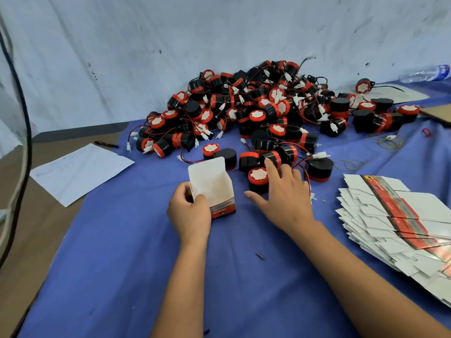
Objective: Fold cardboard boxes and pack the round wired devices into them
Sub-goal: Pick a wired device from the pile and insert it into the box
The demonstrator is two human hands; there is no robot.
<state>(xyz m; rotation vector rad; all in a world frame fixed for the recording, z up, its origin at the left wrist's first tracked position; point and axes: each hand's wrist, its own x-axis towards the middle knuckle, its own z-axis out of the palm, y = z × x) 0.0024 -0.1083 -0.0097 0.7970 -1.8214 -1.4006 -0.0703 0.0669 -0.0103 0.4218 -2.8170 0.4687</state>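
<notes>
Left hand gripping the folded box upright on the tabletop, mouth open so a device drops straight in, right hand reaching open-fingered onto the nearest round device, just right of the box, big pile sitting farther back.

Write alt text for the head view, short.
A person's left hand grips an upright, open-topped small box on a blue cloth while the right hand reaches open over a round wired device. Behind lies a pile of devices; flat boxes are stacked at right.
</notes>
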